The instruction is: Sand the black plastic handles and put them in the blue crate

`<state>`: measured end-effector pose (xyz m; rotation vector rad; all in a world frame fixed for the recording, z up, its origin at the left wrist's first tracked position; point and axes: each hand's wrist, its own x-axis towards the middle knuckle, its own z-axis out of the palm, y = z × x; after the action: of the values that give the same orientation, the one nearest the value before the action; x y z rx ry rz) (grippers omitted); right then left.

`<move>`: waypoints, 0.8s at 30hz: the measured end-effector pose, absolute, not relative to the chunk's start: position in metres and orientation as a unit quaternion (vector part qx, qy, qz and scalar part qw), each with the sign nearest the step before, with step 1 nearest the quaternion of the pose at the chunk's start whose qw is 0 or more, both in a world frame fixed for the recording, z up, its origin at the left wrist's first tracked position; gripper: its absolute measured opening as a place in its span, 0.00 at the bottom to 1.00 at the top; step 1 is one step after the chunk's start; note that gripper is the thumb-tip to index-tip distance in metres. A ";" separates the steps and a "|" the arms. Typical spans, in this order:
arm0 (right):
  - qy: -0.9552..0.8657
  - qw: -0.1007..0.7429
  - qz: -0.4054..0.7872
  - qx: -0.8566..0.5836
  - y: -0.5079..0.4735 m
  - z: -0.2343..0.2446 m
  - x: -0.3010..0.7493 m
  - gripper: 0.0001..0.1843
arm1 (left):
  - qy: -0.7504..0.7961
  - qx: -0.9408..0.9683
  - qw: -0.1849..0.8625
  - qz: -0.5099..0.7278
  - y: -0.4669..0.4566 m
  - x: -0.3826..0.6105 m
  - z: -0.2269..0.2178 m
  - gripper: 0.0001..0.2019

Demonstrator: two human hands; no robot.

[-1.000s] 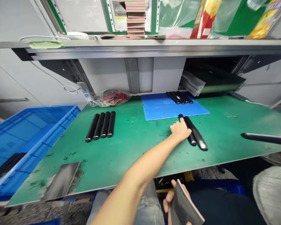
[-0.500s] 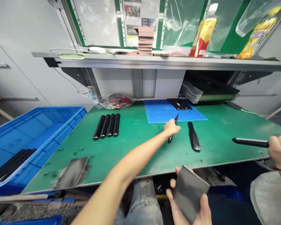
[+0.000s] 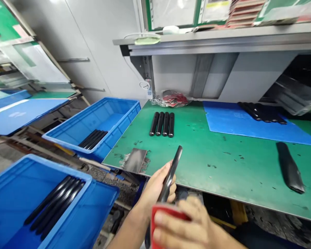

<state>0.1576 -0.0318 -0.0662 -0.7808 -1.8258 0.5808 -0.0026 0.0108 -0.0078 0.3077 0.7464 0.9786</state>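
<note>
In my left hand (image 3: 155, 185), closed around it, is a long glossy black handle-shaped piece (image 3: 172, 171), tilted up and away from me in front of the table edge. My right hand (image 3: 194, 224) grips a sanding pad (image 3: 168, 209), red side towards me, against the near part of that piece. The pad's other face and the piece's lower end are mostly hidden. Another black handle-shaped piece (image 3: 290, 167) lies alone on the green table at the right. Several similar black pieces (image 3: 166, 124) stand side by side further back.
A grey pad (image 3: 136, 159) lies among dark dust at the table's (image 3: 197, 152) front left. Several black pieces (image 3: 261, 112) rest on a blue mat (image 3: 228, 121). Two blue bins (image 3: 121, 128) at the left hold more. A clear bag (image 3: 171, 99) sits below the shelf (image 3: 210, 43).
My left hand has lifted the black piece off the table and drawn it back towards me. The pad in my right hand has come against it, red side showing. My view has turned left.
</note>
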 end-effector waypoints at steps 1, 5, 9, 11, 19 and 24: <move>-0.776 0.490 0.234 -0.321 -0.023 -0.063 0.155 0.18 | 0.355 0.138 0.800 0.464 0.011 -0.006 -0.009 0.22; -0.820 0.420 0.182 -0.344 0.026 -0.050 0.152 0.20 | 0.347 0.112 0.809 0.461 0.009 -0.020 -0.012 0.25; -0.794 0.401 0.186 -0.419 0.077 -0.038 0.164 0.20 | 0.312 0.154 0.845 0.406 -0.006 -0.044 -0.011 0.24; -0.781 0.387 0.197 -0.450 0.085 -0.033 0.169 0.18 | 0.255 0.166 0.855 0.419 -0.011 -0.058 -0.007 0.24; -0.554 0.497 0.507 -0.435 0.040 -0.041 0.144 0.22 | 0.275 -0.012 0.763 0.585 0.021 -0.063 -0.001 0.14; -0.663 0.492 0.412 -0.385 0.035 -0.043 0.143 0.22 | 0.403 0.069 0.684 0.604 0.027 -0.054 -0.008 0.18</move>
<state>0.1428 0.0348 -0.0433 -0.9344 -1.6098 0.9995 -0.0540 0.0270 -0.0079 0.1551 0.9036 1.3546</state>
